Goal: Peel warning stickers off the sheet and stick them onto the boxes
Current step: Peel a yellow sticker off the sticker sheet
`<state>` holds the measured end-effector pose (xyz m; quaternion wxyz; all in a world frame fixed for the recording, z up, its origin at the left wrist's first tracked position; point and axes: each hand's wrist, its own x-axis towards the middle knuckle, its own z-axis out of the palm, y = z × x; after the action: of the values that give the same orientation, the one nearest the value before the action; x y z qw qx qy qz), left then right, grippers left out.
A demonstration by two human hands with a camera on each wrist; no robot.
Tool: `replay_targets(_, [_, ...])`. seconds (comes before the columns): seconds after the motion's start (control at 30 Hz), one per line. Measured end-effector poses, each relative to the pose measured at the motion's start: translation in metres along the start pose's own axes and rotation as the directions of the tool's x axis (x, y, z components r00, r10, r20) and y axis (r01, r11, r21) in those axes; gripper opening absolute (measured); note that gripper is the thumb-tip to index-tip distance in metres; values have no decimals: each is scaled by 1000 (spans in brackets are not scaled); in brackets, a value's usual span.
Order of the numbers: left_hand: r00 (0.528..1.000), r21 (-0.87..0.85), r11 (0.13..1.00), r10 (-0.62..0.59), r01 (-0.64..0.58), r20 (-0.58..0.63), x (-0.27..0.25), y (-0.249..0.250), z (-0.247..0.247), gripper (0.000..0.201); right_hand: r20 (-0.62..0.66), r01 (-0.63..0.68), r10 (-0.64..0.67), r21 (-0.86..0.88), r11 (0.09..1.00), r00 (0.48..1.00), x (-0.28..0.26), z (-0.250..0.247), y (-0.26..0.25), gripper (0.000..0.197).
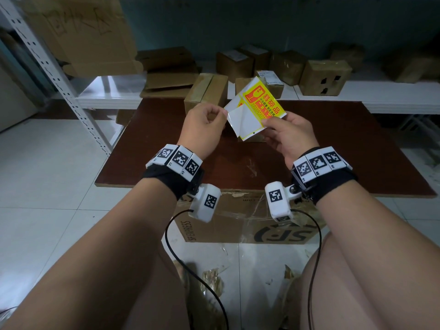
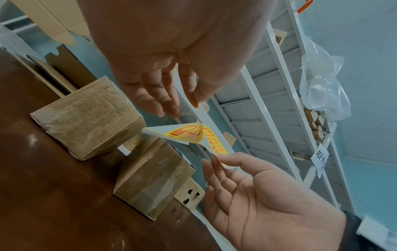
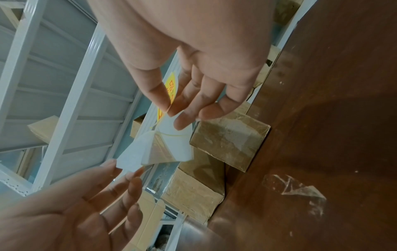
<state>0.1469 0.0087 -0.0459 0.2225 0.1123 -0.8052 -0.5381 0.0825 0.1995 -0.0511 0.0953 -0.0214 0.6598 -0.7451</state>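
Observation:
I hold a yellow warning-sticker sheet (image 1: 262, 101) up over the brown table (image 1: 345, 151). My right hand (image 1: 265, 122) pinches the sheet's near edge between thumb and fingers (image 3: 161, 100). My left hand (image 1: 222, 114) pinches the corner of one sticker (image 1: 240, 122), which is partly lifted off the sheet with its white back turned toward me. The left wrist view shows the curled sticker (image 2: 193, 134) with its printed face. Two taped cardboard boxes (image 1: 206, 91) (image 1: 247, 88) stand at the table's far edge behind the sheet; the same pair shows as box (image 2: 86, 117) and box (image 2: 152, 176).
A white shelf (image 1: 114, 91) behind the table carries several cardboard boxes (image 1: 323, 77) and flattened cartons (image 1: 166, 79). A perforated metal rack post (image 1: 47, 67) rises at left. A large printed carton (image 1: 238, 222) stands under the table's near edge. A tape scrap (image 1: 252, 166) lies on the table.

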Motion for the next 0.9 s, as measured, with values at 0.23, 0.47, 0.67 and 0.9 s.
replay_targets(0.23, [1000,-7,1000,-4,4,3,0,0,1,14,-11,-8,7,-4,1000,1000,1,-2,1,13])
replay_targets(0.47, [1000,-8,1000,-5,5,2,0,0,1,13,-19,-10,10,4,1000,1000,2,-1,0,14])
replay_targets(0.67, [1000,14,1000,-10,10,-5,2,-1,1,18,-37,-19,19,6,1000,999,2,-3,0,15])
replay_targets(0.9, [1000,21,1000,-15,15,-2,-1,1,0,17,-46,-27,28,18,999,999,2,-4,-2,16])
